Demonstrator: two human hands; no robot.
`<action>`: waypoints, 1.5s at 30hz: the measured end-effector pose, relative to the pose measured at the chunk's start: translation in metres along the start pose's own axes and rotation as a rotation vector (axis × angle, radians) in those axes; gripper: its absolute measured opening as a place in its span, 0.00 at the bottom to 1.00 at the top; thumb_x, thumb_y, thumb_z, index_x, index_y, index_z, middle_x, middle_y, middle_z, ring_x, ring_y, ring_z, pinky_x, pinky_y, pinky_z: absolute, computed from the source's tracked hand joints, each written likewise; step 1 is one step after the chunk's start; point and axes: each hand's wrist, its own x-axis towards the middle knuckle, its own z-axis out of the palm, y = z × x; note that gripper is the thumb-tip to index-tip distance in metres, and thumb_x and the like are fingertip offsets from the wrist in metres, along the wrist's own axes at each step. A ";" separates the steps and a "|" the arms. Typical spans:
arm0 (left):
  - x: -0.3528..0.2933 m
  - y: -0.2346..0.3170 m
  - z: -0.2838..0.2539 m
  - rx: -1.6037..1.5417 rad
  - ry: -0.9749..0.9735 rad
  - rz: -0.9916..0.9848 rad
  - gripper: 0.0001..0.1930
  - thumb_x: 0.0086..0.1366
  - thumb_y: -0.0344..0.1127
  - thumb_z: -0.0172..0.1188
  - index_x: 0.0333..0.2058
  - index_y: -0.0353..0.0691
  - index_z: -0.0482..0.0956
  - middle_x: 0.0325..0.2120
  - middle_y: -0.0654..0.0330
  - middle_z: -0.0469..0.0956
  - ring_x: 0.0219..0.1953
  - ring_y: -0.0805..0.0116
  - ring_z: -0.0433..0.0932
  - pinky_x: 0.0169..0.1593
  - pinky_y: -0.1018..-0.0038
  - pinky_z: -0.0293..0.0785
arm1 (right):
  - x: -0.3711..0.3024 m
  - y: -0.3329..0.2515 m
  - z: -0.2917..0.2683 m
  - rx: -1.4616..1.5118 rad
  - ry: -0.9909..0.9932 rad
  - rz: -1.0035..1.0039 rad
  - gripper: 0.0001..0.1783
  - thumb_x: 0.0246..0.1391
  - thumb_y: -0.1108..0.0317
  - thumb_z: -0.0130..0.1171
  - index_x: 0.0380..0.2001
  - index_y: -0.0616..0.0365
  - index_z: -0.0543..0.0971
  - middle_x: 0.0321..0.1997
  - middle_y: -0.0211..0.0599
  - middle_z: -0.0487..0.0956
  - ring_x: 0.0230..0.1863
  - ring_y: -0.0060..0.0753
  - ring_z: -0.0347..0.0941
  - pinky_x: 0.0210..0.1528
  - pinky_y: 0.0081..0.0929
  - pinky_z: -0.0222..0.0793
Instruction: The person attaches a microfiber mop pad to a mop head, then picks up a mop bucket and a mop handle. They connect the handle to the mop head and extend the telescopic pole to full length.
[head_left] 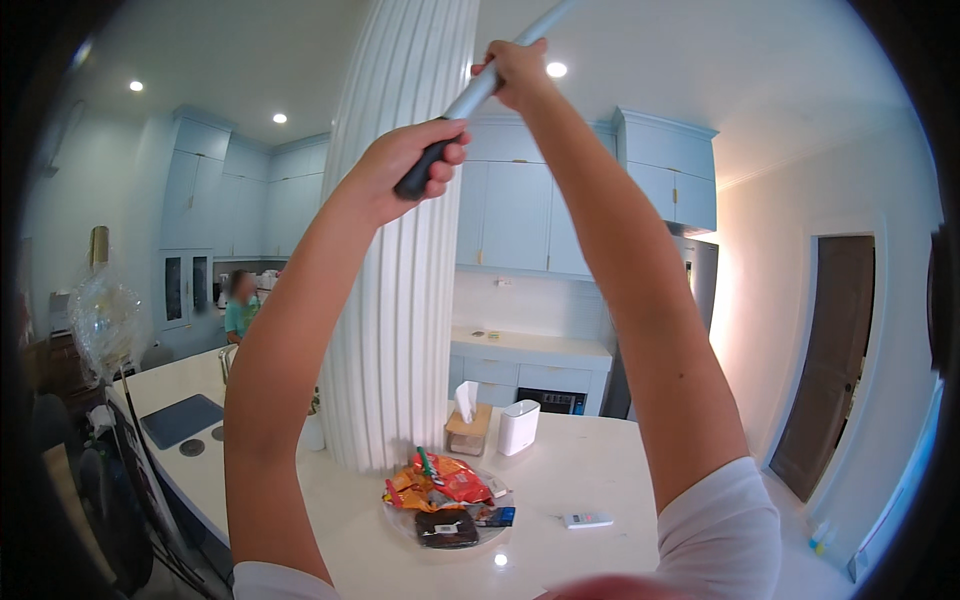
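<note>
Both my arms reach up in front of a white fluted column (392, 300). My left hand (410, 165) wraps round the dark grip of a long pale grey pole (472, 95). Higher up and to the right, my right hand (515, 72) closes round the pole's shaft. The pole slants up to the right, and its far end runs out of the picture at the top. What is on that end cannot be seen.
A cream counter (580, 465) bears a plate of snack packets (450, 490), a tissue box (468, 432), a white container (518, 427) and a white remote (587, 520). Blue cabinets (515, 210) line the back. A person (240, 305) is at far left; a brown door (822, 365) is right.
</note>
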 end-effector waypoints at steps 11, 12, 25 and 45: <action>-0.074 0.003 -0.063 -0.098 0.186 -0.004 0.10 0.60 0.38 0.50 0.34 0.38 0.68 0.18 0.71 0.64 0.14 0.86 0.60 0.15 0.88 0.57 | -0.034 0.075 0.099 -0.070 -0.207 0.115 0.43 0.40 0.81 0.46 0.55 0.52 0.35 0.27 0.45 0.64 0.18 0.39 0.66 0.19 0.36 0.71; -0.072 0.000 -0.061 -0.087 0.187 -0.014 0.09 0.59 0.37 0.50 0.33 0.38 0.67 0.18 0.71 0.64 0.15 0.85 0.60 0.15 0.88 0.57 | -0.035 0.075 0.095 -0.079 -0.209 0.113 0.38 0.40 0.81 0.46 0.52 0.55 0.40 0.26 0.45 0.64 0.17 0.39 0.66 0.19 0.36 0.71; 0.009 -0.074 0.148 -0.028 0.006 0.007 0.06 0.56 0.32 0.51 0.28 0.41 0.63 0.19 0.64 0.67 0.19 0.76 0.67 0.22 0.78 0.68 | -0.005 -0.025 -0.129 -0.660 -0.325 -0.214 0.16 0.42 0.75 0.53 0.37 0.61 0.63 0.20 0.38 0.67 0.16 0.29 0.65 0.17 0.26 0.66; 0.124 -0.150 0.490 -0.016 -0.287 0.069 0.17 0.52 0.32 0.51 0.35 0.26 0.58 0.23 0.54 0.69 0.20 0.69 0.74 0.23 0.76 0.72 | -0.053 -0.274 -0.454 -0.730 -0.055 -0.151 0.09 0.46 0.69 0.51 0.31 0.60 0.69 0.18 0.32 0.67 0.15 0.23 0.63 0.17 0.21 0.61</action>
